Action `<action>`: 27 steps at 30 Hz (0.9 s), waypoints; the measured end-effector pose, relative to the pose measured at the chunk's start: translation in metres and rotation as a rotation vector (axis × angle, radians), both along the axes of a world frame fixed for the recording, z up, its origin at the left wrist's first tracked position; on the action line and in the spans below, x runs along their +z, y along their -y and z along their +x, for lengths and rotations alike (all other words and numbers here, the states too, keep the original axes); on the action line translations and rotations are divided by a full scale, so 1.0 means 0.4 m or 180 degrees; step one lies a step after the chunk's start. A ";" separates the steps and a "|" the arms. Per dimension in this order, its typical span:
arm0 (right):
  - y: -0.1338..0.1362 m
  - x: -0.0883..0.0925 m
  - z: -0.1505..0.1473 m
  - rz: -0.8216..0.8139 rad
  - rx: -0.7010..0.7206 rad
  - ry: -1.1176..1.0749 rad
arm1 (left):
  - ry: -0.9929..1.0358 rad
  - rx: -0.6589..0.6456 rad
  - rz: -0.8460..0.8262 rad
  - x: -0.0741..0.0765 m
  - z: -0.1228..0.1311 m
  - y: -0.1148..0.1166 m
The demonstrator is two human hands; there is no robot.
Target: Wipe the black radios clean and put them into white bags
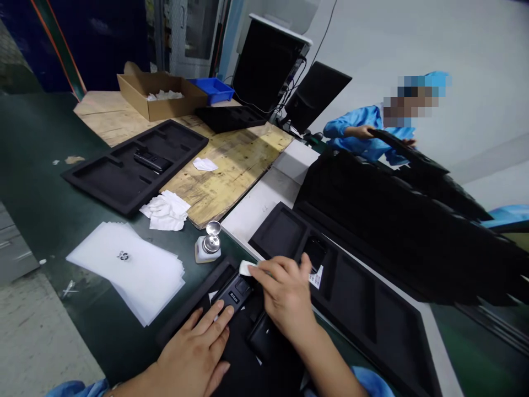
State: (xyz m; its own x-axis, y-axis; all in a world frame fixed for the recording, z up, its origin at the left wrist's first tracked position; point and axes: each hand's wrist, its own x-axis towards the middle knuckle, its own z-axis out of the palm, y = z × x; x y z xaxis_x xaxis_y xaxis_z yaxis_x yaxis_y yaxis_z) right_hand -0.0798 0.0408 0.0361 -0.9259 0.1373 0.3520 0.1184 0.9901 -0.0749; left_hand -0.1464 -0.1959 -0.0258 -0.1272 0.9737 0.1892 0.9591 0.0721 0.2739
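Observation:
My right hand (288, 295) pinches a small folded white wipe (246, 268) at the far end of a black handheld device (233, 295) with a pale printed label. My left hand (194, 350) lies on the near end of that device, fingers stretched out and spread. Beneath my right wrist lies another black device (263, 337), partly covered. Both devices rest on black foam, much of it hidden by my arms. Just beyond stands a white pump dispenser bottle (208, 249), its metal lid flipped up.
White sheets (128, 264) and crumpled wipes (167, 210) lie left. A foam tray (136, 165) holds a device; another tray (359, 292) stands right. A cardboard box (165, 99) and blue bin (212, 89) sit behind. A person (363, 132) holds black foam beyond the dark stack (405, 226).

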 end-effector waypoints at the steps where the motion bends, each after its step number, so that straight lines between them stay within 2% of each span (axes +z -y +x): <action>1: 0.012 -0.006 -0.018 0.0016 0.0056 0.0086 | 0.0017 0.0022 -0.0032 0.002 0.001 0.000; 4: 0.031 -0.023 -0.013 0.0079 0.0143 0.0217 | 0.0085 0.0059 -0.0107 0.008 0.003 0.000; 9: 0.040 -0.018 0.115 0.0109 -0.0035 0.0151 | 0.0280 0.0094 -0.0077 0.012 0.006 0.000; 11: 0.072 -0.012 0.131 0.0031 -0.0194 -0.0037 | 0.0309 0.0121 0.0002 0.013 0.007 0.002; 13: 0.118 -0.016 0.108 -0.0011 -0.0257 -0.0167 | 0.0281 0.0133 0.0022 0.013 0.007 0.003; 16: 0.178 -0.041 0.044 0.0098 -0.0111 -0.0033 | 0.0216 0.0169 -0.0042 0.014 0.006 0.003; 19: 0.201 -0.071 0.032 0.0183 -0.0103 0.0054 | 0.0227 0.0176 -0.0026 0.014 0.006 0.003; 22: 0.187 -0.074 0.100 0.0170 -0.0246 0.0028 | 0.0207 0.0143 0.0005 0.016 0.005 0.003; 27: 0.090 -0.004 0.270 0.0262 -0.0638 -0.0288 | 0.0101 0.0105 -0.0009 0.024 0.000 0.010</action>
